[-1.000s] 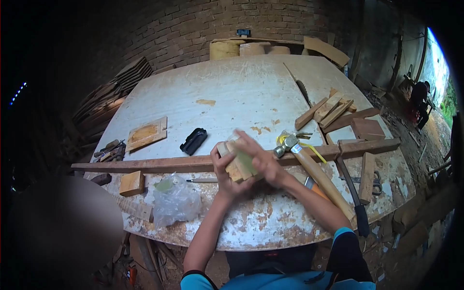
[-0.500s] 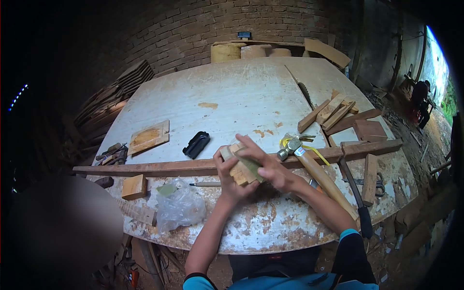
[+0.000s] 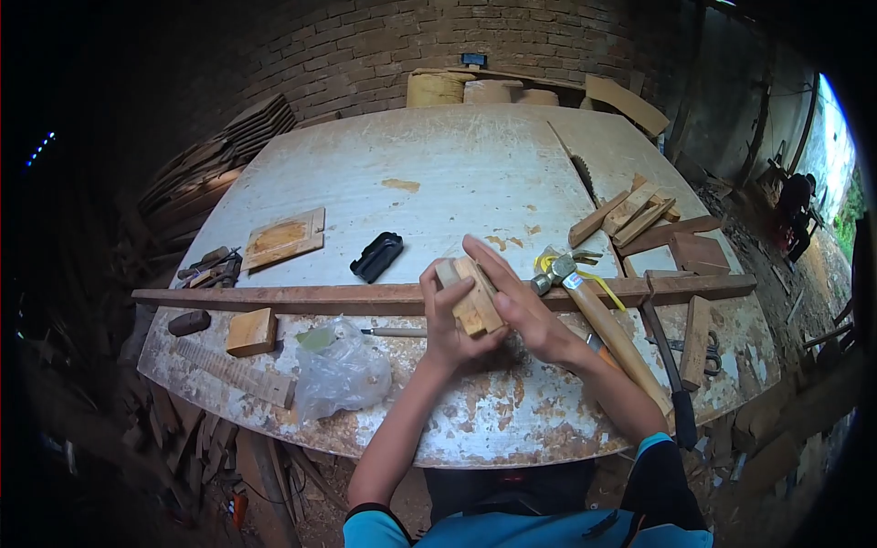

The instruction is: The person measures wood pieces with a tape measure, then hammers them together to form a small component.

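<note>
Both hands (image 3: pixel 484 315) grip wooden block (image 3: pixel 473 301).

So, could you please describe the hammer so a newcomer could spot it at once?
Start at the long wooden strip that crosses the round worktable. Follow it right, just past the person's right hand. The hammer lies there across the strip, the only tool with a metal head and a pale wooden handle.

Daylit right, dark fisheye edges, perhaps soft
</note>
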The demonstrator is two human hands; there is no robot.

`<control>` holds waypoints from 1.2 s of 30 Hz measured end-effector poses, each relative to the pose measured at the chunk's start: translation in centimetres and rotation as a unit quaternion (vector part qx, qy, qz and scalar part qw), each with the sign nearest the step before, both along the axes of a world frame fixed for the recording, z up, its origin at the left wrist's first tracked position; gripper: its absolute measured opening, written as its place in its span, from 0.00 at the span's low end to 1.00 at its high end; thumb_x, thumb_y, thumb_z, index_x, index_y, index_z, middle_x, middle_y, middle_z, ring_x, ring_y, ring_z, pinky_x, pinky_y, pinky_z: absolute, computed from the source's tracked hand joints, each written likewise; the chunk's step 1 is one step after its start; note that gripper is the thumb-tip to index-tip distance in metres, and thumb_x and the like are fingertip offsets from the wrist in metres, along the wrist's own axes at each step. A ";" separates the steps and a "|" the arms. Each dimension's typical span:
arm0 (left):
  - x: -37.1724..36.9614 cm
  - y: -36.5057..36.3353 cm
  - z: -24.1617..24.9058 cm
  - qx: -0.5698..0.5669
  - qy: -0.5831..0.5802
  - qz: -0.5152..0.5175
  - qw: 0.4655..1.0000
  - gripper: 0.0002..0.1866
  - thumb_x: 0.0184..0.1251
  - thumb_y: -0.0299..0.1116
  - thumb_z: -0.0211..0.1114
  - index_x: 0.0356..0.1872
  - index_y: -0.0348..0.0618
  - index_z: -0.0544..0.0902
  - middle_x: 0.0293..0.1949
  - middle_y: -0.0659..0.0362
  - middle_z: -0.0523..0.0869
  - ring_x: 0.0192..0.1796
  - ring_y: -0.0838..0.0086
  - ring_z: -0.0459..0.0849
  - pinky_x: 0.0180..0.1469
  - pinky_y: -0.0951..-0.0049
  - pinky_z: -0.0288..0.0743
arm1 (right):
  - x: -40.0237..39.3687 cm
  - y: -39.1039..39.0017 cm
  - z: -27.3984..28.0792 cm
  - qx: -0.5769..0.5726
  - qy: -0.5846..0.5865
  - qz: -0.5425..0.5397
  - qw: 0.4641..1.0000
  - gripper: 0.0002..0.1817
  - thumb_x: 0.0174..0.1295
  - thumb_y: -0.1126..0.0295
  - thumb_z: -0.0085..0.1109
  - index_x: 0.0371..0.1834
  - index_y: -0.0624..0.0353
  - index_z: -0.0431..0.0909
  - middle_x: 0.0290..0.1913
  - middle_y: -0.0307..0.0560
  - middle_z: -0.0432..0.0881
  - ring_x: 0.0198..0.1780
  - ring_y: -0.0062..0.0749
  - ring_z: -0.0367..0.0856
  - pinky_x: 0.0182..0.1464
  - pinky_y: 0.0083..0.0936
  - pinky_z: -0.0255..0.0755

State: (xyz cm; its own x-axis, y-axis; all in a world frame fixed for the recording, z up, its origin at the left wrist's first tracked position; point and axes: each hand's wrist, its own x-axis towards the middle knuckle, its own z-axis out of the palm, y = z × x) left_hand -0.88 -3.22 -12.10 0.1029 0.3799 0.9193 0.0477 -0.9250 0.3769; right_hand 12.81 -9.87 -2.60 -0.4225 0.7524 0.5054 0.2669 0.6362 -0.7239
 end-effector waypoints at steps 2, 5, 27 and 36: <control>0.1 0.1 0.0 -0.030 0.004 -0.005 1.000 0.42 0.35 0.49 0.78 0.55 0.53 0.68 0.54 0.40 0.63 0.59 0.47 0.65 0.56 0.50 0.66 | 0.4 1.7 -1.7 -0.092 0.056 -0.013 0.994 0.36 0.66 0.50 0.32 0.74 0.60 0.46 0.75 0.57 0.43 0.76 0.44 0.37 0.74 0.38 0.34; 0.4 -0.6 0.3 -0.038 0.015 0.016 0.999 0.40 0.34 0.47 0.79 0.53 0.52 0.70 0.55 0.40 0.63 0.59 0.47 0.64 0.57 0.50 0.66 | 1.0 2.1 -1.6 -0.134 0.029 -0.028 0.990 0.40 0.62 0.44 0.39 0.74 0.54 0.48 0.75 0.55 0.45 0.74 0.51 0.48 0.72 0.43 0.46; 0.8 0.3 0.6 -0.095 -0.027 -0.118 0.988 0.37 0.30 0.43 0.81 0.48 0.51 0.76 0.54 0.46 0.65 0.59 0.54 0.67 0.57 0.55 0.66 | 1.3 2.9 0.3 -0.056 -0.086 -0.062 0.993 0.38 0.57 0.50 0.48 0.73 0.45 0.54 0.75 0.53 0.45 0.75 0.52 0.42 0.72 0.51 0.45; 0.0 0.5 0.8 -0.104 -0.005 -0.142 0.984 0.37 0.30 0.44 0.81 0.47 0.52 0.73 0.55 0.46 0.63 0.60 0.52 0.66 0.59 0.54 0.65 | 1.1 4.2 -0.9 -0.032 -0.046 -0.085 0.995 0.34 0.61 0.51 0.45 0.71 0.46 0.58 0.75 0.52 0.48 0.76 0.47 0.40 0.74 0.48 0.37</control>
